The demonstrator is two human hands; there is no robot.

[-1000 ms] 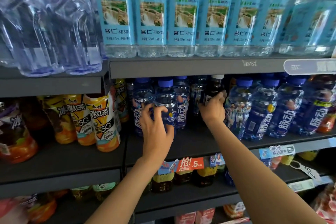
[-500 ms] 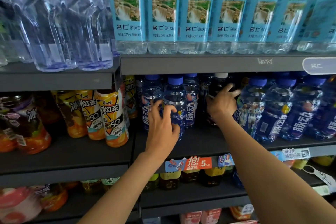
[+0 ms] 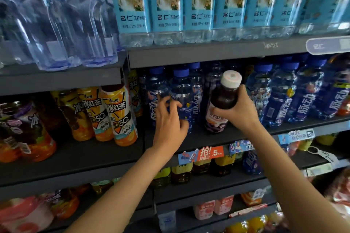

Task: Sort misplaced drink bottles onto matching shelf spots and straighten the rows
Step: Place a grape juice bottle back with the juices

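Dark liquid marks the odd item out: a dark-bodied plastic bottle with a white cap and purple label (image 3: 222, 104), gripped round its middle by our right hand (image 3: 239, 111), fingers curled about the body. We note the change against the earlier views: half a second ago this hand was reaching into the back of the row with only the white cap showing among the bottles; now the bottle sits tilted at the front of the grey metal shelf (image 3: 208, 138), mostly clear of the row, whether its base still touches the shelf we cannot tell. Our left hand (image 3: 169, 119) has stayed at the neighbouring blue-capped clear bottle with a dark blue label (image 3: 181, 98), fingers spread loosely against it, apparently steadying rather than gripping. We judge the misplaced item identified and extracted; the matching spot for it is not evident here. A gap stands between the blue rows where it stood, and closing that gap and squaring the fronts remains outstanding. Orange iced-tea bottles (image 3: 121, 113) on the adjoining bay lean unevenly and likely want attention too.
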